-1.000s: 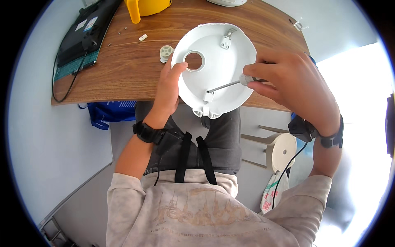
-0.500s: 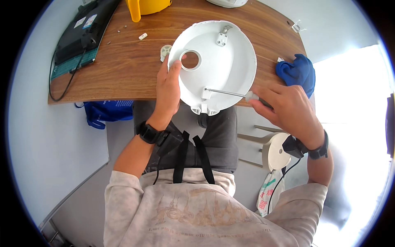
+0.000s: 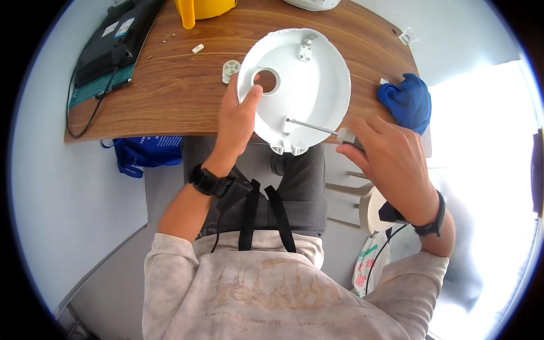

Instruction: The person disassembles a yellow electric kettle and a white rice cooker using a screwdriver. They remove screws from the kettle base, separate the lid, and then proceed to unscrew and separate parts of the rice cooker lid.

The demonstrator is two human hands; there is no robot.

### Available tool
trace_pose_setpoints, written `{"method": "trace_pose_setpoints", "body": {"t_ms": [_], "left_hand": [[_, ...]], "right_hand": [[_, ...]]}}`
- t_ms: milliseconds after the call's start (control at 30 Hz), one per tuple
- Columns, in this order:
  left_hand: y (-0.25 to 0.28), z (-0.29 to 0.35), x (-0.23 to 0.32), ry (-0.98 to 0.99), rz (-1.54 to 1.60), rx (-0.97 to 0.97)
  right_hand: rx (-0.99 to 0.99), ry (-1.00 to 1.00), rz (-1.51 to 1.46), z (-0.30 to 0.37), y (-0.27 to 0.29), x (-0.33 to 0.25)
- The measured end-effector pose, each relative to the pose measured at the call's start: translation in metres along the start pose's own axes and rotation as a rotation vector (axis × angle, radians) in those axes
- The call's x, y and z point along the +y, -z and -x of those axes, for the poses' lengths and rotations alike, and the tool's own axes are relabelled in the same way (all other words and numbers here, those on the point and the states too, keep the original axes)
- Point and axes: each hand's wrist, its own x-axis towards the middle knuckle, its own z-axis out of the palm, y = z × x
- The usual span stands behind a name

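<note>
At the far left, a green mat (image 3: 107, 89) is being overlapped by a black device (image 3: 113, 51), and a dark cable (image 3: 93, 116) is being looped near the corner of the desk (image 3: 170, 96). Beneath, a blue bag (image 3: 150, 156) is being partly hidden by the front edge. Towards the back, a yellow thing (image 3: 209, 8) is being cut off by the border of the view, with a small white piece (image 3: 198, 49) being seen in front of it. A pale spool (image 3: 230, 68) is being crowded by the left hand (image 3: 235, 116), by which the rim of a white shell (image 3: 328, 79) is being grasped, the thumb being laid beside its round hole. The shell is being held over the front edge, its hollow side being shown (whether any desk support is being given cannot be told). The tip of a screwdriver (image 3: 323, 130) is being kept at a small post (image 3: 287, 128) inside it; the handle is being clasped, and partly covered, by the right hand (image 3: 391, 153). Below, a stool (image 3: 367, 212) is being partly blocked by a black wrist unit (image 3: 391, 213). Farther right, a blue cloth (image 3: 408, 102) is being borne by the desk.
</note>
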Motion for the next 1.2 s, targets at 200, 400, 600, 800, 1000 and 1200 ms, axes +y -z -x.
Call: {"method": "trace_pose_setpoints", "body": {"t_ms": [200,400,600,800,1000,1200], "left_hand": [[-0.001,0.001,-0.004,-0.148,0.003,0.029],[0.000,0.000,-0.008,-0.127,-0.026,0.039],[0.001,0.000,-0.010,-0.193,-0.031,0.060],[0.002,-0.001,-0.011,-0.200,-0.020,0.047],[0.001,0.003,-0.009,-0.239,-0.080,0.054],[-0.003,0.002,-0.009,-0.275,-0.078,0.072]], "right_hand": [[0.035,0.187,0.228,0.000,-0.009,-0.001],[-0.067,0.123,0.148,-0.001,-0.007,-0.004],[-0.029,-0.087,-0.180,0.009,-0.028,-0.014],[-0.067,-0.200,-0.425,0.010,-0.034,-0.014],[-0.164,-0.356,-0.738,0.014,-0.043,-0.018],[-0.210,-0.558,-0.974,0.026,-0.072,-0.026]]}}
